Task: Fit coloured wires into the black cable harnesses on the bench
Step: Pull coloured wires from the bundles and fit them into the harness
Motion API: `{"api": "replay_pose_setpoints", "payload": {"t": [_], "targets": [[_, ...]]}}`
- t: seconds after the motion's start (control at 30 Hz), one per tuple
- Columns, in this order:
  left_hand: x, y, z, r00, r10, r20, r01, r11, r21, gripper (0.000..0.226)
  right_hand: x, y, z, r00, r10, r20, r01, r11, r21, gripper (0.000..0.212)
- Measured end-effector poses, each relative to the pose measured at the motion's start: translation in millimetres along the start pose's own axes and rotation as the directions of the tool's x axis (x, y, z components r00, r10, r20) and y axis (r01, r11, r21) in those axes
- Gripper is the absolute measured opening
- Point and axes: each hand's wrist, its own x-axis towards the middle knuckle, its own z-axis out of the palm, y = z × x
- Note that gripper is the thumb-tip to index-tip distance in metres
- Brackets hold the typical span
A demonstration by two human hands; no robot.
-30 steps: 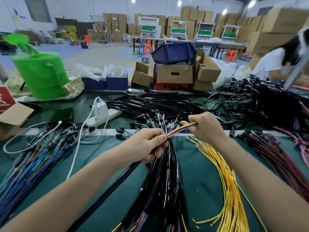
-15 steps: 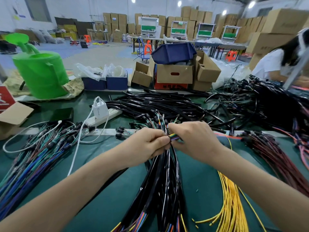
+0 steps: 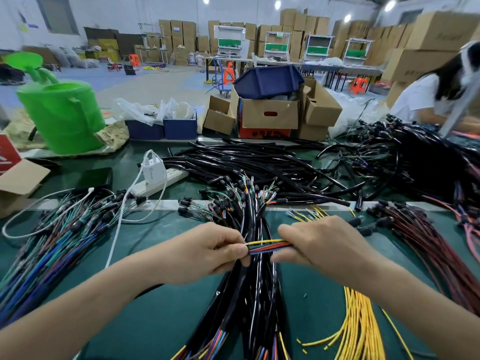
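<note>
Several coloured wires stretch crosswise between the left hand and right hand, whose fingers pinch either end. The black cable harnesses lie just beneath on the worktop, running away from the person, equally near both.

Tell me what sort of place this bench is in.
Probably a wire-harness assembly workshop in a warehouse: black cable harnesses and bundles of coloured wires heap the green bench, and stacked cardboard cartons line the back wall.
</note>
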Motion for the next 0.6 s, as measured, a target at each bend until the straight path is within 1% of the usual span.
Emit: {"api": "replay_pose_setpoints", "payload": {"t": [0.03, 0.1, 0.2, 0.27, 0.33, 0.37, 0.43, 0.53, 0.6], "targets": [[3, 3, 4, 1.000, 0.003, 0.017, -0.003, 1.000, 0.022, 0.024, 2, -6, 0, 0.999, -0.027, 0.041, 0.028, 0.999, -0.024, 0.063], [7, 6, 10, 0.999, 0.007, 0.042, -0.010, 0.999, 0.053, 0.023, 4, -16, -1, 0.992, -0.032, 0.119, 0.038, 0.998, -0.046, 0.065], [6, 6, 14, 0.997, -0.002, 0.072, 0.003, 1.000, -0.017, 0.023, 2, -24, -2, 0.990, 0.004, 0.141, -0.001, 1.000, -0.023, 0.064], [5, 5, 16, 0.997, 0.010, 0.072, -0.006, 0.999, -0.049, 0.024, 2, -27, 0, 0.990, -0.009, 0.139, 0.001, 0.998, 0.055, 0.065], [3, 4, 16, 0.996, 0.027, 0.087, -0.020, 0.997, -0.073, 0.026, 2, -25, -2, 0.978, -0.011, 0.209, -0.032, 0.979, 0.203, 0.063], [2, 4, 15, 0.994, 0.027, 0.104, -0.018, 0.996, -0.091, 0.026, 1, -23, -2, 0.978, -0.022, 0.205, -0.034, 0.964, 0.263, 0.061], [0, 3, 12, 0.989, 0.003, 0.147, 0.018, 0.990, -0.139, 0.026, 0, -19, -4, 0.985, -0.027, 0.172, -0.032, 0.942, 0.335, 0.056], [-3, 1, 6, 0.976, -0.037, 0.214, 0.078, 0.979, -0.186, 0.027, -5, -16, -2, 0.978, -0.015, 0.208, -0.080, 0.896, 0.438, 0.051], [-4, 0, 5, 0.967, -0.049, 0.250, 0.102, 0.974, -0.202, 0.029, -7, -17, -4, 0.977, -0.022, 0.211, -0.079, 0.885, 0.459, 0.044]]}}
